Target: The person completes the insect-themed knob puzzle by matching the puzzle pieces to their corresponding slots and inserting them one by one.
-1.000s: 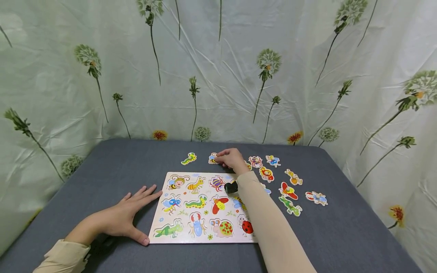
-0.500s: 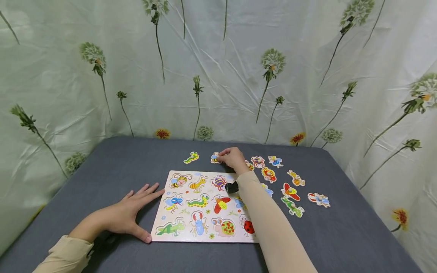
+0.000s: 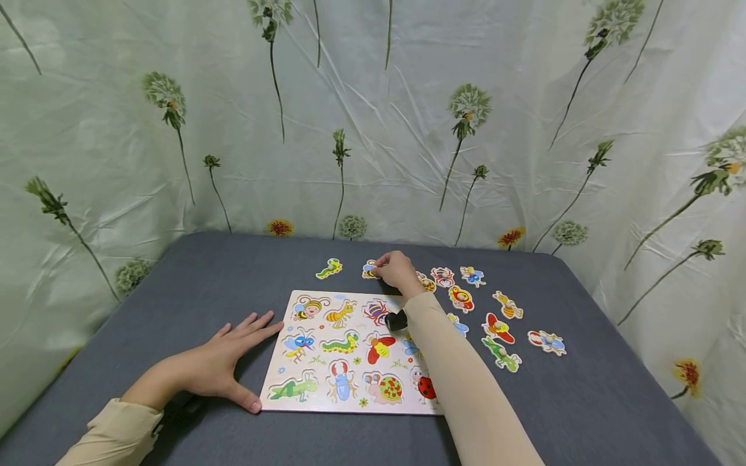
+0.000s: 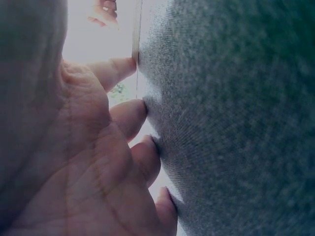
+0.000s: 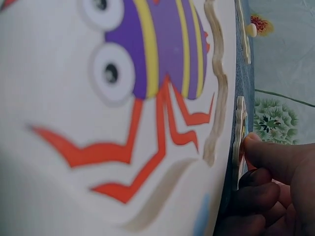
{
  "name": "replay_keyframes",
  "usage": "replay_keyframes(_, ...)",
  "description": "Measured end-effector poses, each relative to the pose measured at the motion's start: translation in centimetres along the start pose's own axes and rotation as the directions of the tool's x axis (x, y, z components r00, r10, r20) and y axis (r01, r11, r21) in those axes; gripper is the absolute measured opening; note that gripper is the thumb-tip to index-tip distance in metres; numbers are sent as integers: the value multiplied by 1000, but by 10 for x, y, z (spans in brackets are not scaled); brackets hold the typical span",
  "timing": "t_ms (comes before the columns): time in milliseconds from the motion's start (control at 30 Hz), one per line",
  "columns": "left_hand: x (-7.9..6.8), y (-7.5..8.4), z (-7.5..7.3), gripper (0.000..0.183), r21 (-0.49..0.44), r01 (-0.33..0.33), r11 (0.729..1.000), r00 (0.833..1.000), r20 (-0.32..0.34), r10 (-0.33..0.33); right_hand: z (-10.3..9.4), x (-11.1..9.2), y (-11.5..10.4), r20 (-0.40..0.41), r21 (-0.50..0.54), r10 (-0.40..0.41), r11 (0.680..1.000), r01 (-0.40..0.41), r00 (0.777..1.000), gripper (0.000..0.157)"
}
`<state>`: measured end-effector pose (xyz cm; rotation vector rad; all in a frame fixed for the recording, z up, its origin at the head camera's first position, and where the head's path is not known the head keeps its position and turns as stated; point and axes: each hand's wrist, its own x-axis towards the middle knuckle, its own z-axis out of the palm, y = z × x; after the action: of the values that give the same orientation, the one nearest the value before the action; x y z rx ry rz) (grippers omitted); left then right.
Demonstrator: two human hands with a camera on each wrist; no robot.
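Observation:
A wooden peg-puzzle board (image 3: 320,406) with printed insects lies on the table. My left hand (image 3: 224,362) is spread beside its left side, thumb at the lower corner and fingertips near the upper edge. In the left wrist view the straight fingers (image 4: 130,118) meet the board's edge and the grey cloth. Beyond the board's far edge, my right hand (image 3: 397,270) pinches the bee puzzle piece (image 3: 368,269). The right wrist view shows the thumb against that piece (image 5: 239,128), with the other fingers curled below. My right sleeve hides part of the board's right side.
A caterpillar piece (image 3: 329,268) lies left of the right hand. Several pieces are scattered to the right, among them a spider (image 3: 443,277), a grasshopper (image 3: 502,355) and a stag beetle (image 3: 546,342). A flowered curtain (image 3: 402,142) hangs behind the grey table (image 3: 233,278).
The head view has turned slightly, so the board and pieces appear a little further right. Both hands keep nearly the same place, the right one still at the bee piece.

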<state>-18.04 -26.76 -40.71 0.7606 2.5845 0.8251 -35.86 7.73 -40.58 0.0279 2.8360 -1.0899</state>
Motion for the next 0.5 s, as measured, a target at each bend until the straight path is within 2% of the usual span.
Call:
replay_keyframes(333, 1, -1, 0, 130, 6, 7, 1000, 1000, 8, -7, 0, 8, 3, 40, -21, 24, 999, -24, 999, 18)
replay_keyframes(500, 0, -1, 0, 130, 8, 9, 1000, 1000, 7, -9, -1, 5, 3, 37, -20, -6, 1000, 7, 999, 19)
